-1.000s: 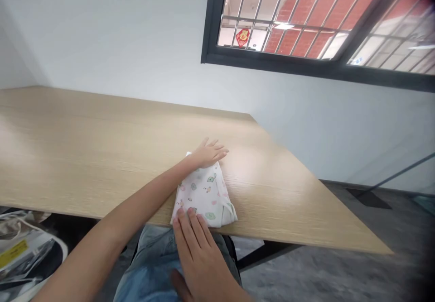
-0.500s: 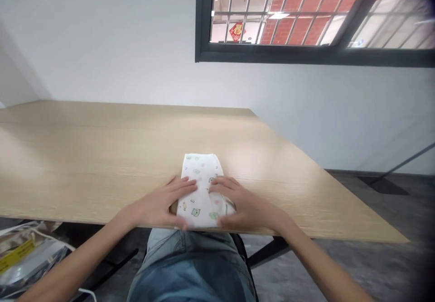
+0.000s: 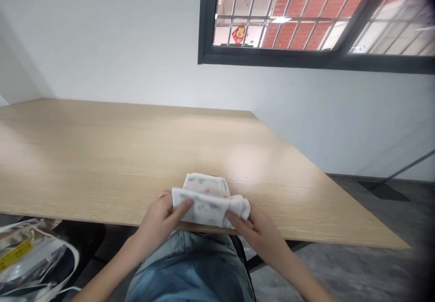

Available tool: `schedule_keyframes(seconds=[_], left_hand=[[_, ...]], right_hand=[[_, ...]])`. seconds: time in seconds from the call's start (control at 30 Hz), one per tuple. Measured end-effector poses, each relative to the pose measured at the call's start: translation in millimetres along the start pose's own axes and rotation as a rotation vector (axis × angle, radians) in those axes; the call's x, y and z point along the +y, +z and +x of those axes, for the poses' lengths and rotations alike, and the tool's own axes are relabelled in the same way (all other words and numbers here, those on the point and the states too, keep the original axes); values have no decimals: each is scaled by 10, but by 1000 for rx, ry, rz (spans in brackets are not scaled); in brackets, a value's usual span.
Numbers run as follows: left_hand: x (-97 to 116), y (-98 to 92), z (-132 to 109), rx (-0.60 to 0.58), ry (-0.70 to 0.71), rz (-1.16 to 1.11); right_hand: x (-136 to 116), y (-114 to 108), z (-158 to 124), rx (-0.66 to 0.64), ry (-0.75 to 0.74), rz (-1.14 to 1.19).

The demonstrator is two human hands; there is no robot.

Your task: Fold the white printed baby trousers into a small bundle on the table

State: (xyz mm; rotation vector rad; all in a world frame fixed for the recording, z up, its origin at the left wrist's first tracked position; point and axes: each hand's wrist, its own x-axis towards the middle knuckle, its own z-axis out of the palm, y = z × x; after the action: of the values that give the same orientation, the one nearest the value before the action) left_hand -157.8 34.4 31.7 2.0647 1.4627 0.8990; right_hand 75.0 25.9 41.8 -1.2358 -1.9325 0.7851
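Note:
A folded white cloth (image 3: 208, 209) with small green and pink prints lies at the front edge of the wooden table (image 3: 136, 148). Its near part is lifted and doubled back toward the far part, which rests on the tabletop. My left hand (image 3: 162, 218) grips the left end of the raised fold, thumb on the near face and fingers behind it. At the right end, my right hand (image 3: 260, 225) pinches the cloth, thumb in front; its other fingers are mostly hidden behind the bunched edge.
A bag of items with a yellow label (image 3: 15, 254) and white straps sits below the table at the left. The wall and a barred window (image 3: 278, 16) are beyond the table. The table's slanted right edge (image 3: 326, 173) drops to a grey floor.
Both hands went from lying flat on the cloth to gripping its near end. That end is now raised and folded over away from me, so the cloth looks shorter.

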Motion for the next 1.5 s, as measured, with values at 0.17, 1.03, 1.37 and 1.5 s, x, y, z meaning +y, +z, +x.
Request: schedule_keyframes(seconds=[0.17,1.03,1.37,1.5], left_hand=[[65,182,301,169,-296,30],[-64,34,164,100,-218,224],[175,127,633,-71,-129,366],[84,222,288,0,-153,294]], right_hand=[[12,70,338,172,215,-58],[216,74,-36,374,64,-322],[-39,291,119,165,134,-319],[15,209,387,86,165,-260]])
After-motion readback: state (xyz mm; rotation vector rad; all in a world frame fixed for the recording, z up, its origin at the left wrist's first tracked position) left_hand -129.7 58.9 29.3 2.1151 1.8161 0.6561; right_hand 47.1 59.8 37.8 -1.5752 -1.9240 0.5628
